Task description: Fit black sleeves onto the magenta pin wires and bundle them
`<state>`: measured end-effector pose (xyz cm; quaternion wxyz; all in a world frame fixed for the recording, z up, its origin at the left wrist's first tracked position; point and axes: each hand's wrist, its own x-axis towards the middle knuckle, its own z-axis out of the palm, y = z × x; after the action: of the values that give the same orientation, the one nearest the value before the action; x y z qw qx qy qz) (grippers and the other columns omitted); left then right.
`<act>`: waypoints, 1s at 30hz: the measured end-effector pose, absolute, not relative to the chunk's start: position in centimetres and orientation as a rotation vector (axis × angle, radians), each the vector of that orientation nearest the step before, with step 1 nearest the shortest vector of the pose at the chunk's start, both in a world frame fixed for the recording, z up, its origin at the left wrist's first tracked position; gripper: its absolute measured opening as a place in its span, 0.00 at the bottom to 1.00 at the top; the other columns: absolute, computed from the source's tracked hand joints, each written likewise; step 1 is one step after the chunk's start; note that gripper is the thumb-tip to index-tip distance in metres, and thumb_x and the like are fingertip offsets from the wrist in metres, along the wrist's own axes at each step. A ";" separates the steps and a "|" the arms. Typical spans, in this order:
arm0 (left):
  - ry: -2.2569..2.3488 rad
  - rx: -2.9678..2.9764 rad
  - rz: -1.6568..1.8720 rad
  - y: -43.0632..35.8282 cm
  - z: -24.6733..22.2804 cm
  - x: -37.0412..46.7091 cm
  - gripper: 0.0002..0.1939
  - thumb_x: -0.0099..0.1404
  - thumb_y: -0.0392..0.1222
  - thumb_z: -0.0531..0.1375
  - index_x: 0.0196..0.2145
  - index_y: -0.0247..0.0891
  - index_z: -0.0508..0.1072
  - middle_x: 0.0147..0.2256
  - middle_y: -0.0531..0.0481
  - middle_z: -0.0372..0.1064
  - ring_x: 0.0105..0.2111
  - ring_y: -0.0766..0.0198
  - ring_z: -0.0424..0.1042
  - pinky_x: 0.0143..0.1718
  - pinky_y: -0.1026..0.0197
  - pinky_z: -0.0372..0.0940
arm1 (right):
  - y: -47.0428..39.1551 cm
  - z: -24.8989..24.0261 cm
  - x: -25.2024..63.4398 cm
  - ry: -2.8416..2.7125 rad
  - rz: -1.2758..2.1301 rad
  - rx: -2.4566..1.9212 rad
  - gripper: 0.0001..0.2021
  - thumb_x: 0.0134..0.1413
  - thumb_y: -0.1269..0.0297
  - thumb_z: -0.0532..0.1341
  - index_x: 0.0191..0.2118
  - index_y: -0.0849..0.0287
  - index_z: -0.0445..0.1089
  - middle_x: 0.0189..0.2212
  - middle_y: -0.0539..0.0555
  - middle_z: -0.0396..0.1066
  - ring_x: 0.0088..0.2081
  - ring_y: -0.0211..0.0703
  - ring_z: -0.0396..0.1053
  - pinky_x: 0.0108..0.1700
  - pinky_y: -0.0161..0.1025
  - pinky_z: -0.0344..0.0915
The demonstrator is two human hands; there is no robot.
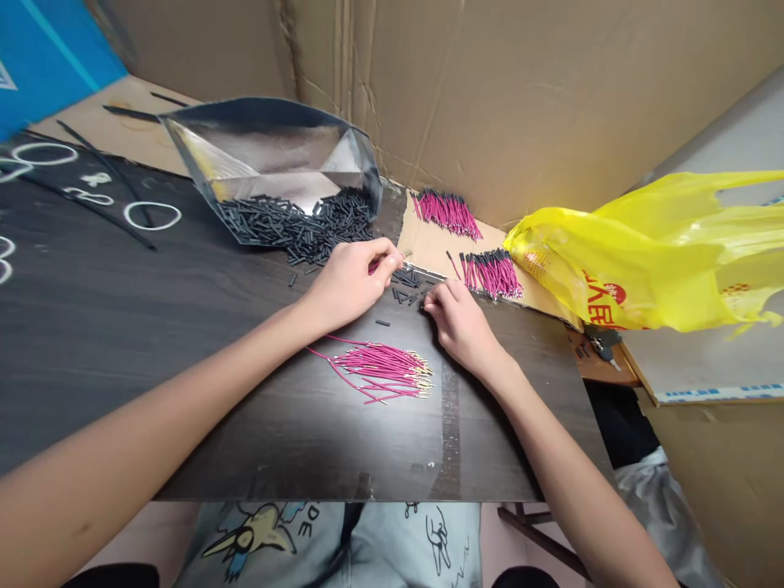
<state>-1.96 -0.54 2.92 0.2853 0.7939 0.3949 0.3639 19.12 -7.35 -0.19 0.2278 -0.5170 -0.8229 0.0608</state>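
Two bare arms [184,418] reach over the near edge of a dark desk [275,449]. Between them, a bit back from the middle of that edge, lies a pile of pink wires [380,367]. It lies side to side, about in line with the near edge, with shiny gold tips at the right end. Both hands are past the pile, toward the far edge. The right hand [459,327] is nearer to the gold tips, and the left wrist is near the other end.

The left hand [352,282] is pinched shut, with a bit of pink [372,266] showing in its grip. The right hand has its fingertips close together, just beside some loose black tubes [407,287]; I can't tell if it holds one. The two hands do not touch, and the loose tubes lie between them.

Behind the left hand, by the far edge, a shiny bag [282,155] lies open, with lots of black tubes [300,224] spilling out. Near the far right corner, two bunches of pink wires with black ends [450,214] lie on cardboard [422,233], beside a yellow bag [581,253]. White rings [153,227] lie toward the left side.
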 end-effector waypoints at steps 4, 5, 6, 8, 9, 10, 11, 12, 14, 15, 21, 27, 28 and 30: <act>1.062 2.162 0.990 -0.3 2.5 -2.1 0.14 0.71 0.43 0.55 0.30 0.35 0.73 0.23 0.53 0.68 0.23 0.68 0.63 0.29 0.63 0.56 | -5.3 -0.5 18.9 -2.282 0.197 -1.374 0.04 0.68 0.72 0.54 0.41 0.57 0.64 0.39 0.59 0.68 0.44 0.52 0.65 0.48 0.47 0.64; 1.065 2.167 0.996 -0.3 2.5 -2.1 0.14 0.70 0.43 0.55 0.30 0.35 0.73 0.23 0.53 0.68 0.23 0.68 0.63 0.29 0.63 0.56 | -5.0 -0.5 18.9 -2.267 0.238 -1.356 0.03 0.67 0.71 0.55 0.42 0.57 0.65 0.38 0.58 0.69 0.43 0.51 0.66 0.47 0.46 0.65; 1.065 2.172 1.001 -0.3 2.5 -2.1 0.14 0.70 0.43 0.55 0.30 0.35 0.73 0.23 0.53 0.68 0.23 0.68 0.63 0.29 0.63 0.56 | -4.8 -0.5 19.0 -2.245 0.280 -1.337 0.04 0.66 0.71 0.57 0.44 0.57 0.66 0.38 0.56 0.69 0.42 0.49 0.66 0.46 0.44 0.65; 1.061 2.185 1.004 -0.3 2.6 -2.2 0.14 0.71 0.43 0.55 0.31 0.35 0.74 0.23 0.53 0.68 0.24 0.68 0.62 0.29 0.63 0.55 | -4.6 -0.3 19.1 -2.216 0.327 -1.310 0.08 0.65 0.72 0.59 0.48 0.57 0.67 0.38 0.55 0.70 0.42 0.48 0.67 0.46 0.43 0.65; 1.057 2.194 1.001 -0.3 2.6 -2.2 0.14 0.71 0.42 0.54 0.31 0.35 0.74 0.23 0.53 0.68 0.24 0.68 0.62 0.29 0.64 0.55 | -4.6 -0.2 19.2 -2.218 0.321 -1.305 0.08 0.65 0.72 0.59 0.48 0.57 0.68 0.38 0.55 0.70 0.42 0.47 0.68 0.47 0.43 0.65; 1.056 2.202 0.996 -0.4 2.5 -2.1 0.14 0.71 0.42 0.54 0.31 0.35 0.74 0.23 0.53 0.68 0.24 0.68 0.62 0.29 0.64 0.55 | -4.6 -0.1 19.2 -2.234 0.307 -1.305 0.07 0.65 0.72 0.59 0.47 0.57 0.70 0.39 0.55 0.70 0.43 0.47 0.68 0.47 0.43 0.65; 1.057 2.209 0.990 -0.4 2.5 -2.1 0.14 0.71 0.42 0.54 0.31 0.35 0.74 0.23 0.53 0.68 0.23 0.68 0.62 0.29 0.64 0.55 | -4.6 0.0 19.3 -2.258 0.292 -1.306 0.06 0.66 0.72 0.59 0.45 0.57 0.70 0.39 0.55 0.70 0.43 0.47 0.68 0.47 0.43 0.65; 1.060 2.216 0.982 -0.5 2.4 -2.1 0.14 0.71 0.42 0.54 0.31 0.35 0.74 0.23 0.53 0.68 0.23 0.68 0.62 0.29 0.64 0.54 | -4.5 0.1 19.3 -2.284 0.276 -1.309 0.05 0.66 0.72 0.59 0.44 0.57 0.71 0.39 0.56 0.70 0.43 0.48 0.68 0.47 0.43 0.65; 1.069 2.229 0.952 -0.5 2.3 -2.0 0.14 0.71 0.43 0.54 0.31 0.35 0.74 0.23 0.52 0.68 0.23 0.68 0.62 0.29 0.64 0.54 | -4.4 0.3 19.1 -2.353 0.220 -1.324 0.05 0.66 0.72 0.58 0.42 0.57 0.71 0.39 0.56 0.70 0.43 0.49 0.67 0.46 0.44 0.65; 1.077 2.237 0.933 -0.5 2.2 -2.0 0.14 0.71 0.43 0.55 0.31 0.35 0.74 0.24 0.52 0.69 0.23 0.68 0.62 0.29 0.63 0.54 | -4.3 0.3 18.9 -2.393 0.175 -1.339 0.05 0.66 0.72 0.58 0.41 0.57 0.70 0.39 0.57 0.70 0.44 0.50 0.66 0.46 0.45 0.65; 1.074 2.292 0.833 -0.5 2.0 -1.9 0.13 0.71 0.43 0.54 0.34 0.35 0.75 0.28 0.50 0.73 0.26 0.67 0.65 0.32 0.62 0.56 | -4.7 -0.1 17.7 -2.515 -0.132 -1.408 0.06 0.63 0.74 0.53 0.41 0.59 0.66 0.39 0.63 0.68 0.43 0.57 0.63 0.43 0.51 0.65; 0.939 2.379 0.704 -0.2 2.2 -2.3 0.13 0.70 0.43 0.55 0.32 0.36 0.76 0.23 0.54 0.67 0.23 0.69 0.60 0.30 0.63 0.53 | -5.5 -0.9 18.2 -2.280 0.118 -1.347 0.06 0.66 0.73 0.49 0.41 0.58 0.61 0.40 0.61 0.68 0.42 0.53 0.63 0.46 0.49 0.64; 0.919 2.383 0.684 -0.2 2.3 -2.3 0.13 0.70 0.43 0.56 0.31 0.36 0.76 0.22 0.55 0.66 0.22 0.69 0.59 0.29 0.63 0.52 | -5.6 -0.8 18.2 -2.208 0.197 -1.317 0.06 0.67 0.73 0.49 0.41 0.57 0.60 0.39 0.59 0.68 0.42 0.52 0.64 0.45 0.47 0.63; 0.902 2.369 0.652 -0.1 2.4 -2.2 0.14 0.69 0.44 0.56 0.30 0.36 0.75 0.21 0.55 0.64 0.22 0.69 0.59 0.29 0.63 0.51 | -5.8 -0.7 18.2 -2.080 0.363 -1.257 0.05 0.67 0.72 0.50 0.40 0.56 0.60 0.37 0.55 0.67 0.40 0.47 0.65 0.44 0.43 0.63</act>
<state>-2.24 -0.14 2.40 0.2592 0.8742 0.3327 0.2405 18.19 -5.84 -0.69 0.3356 -0.4819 -0.7973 0.1393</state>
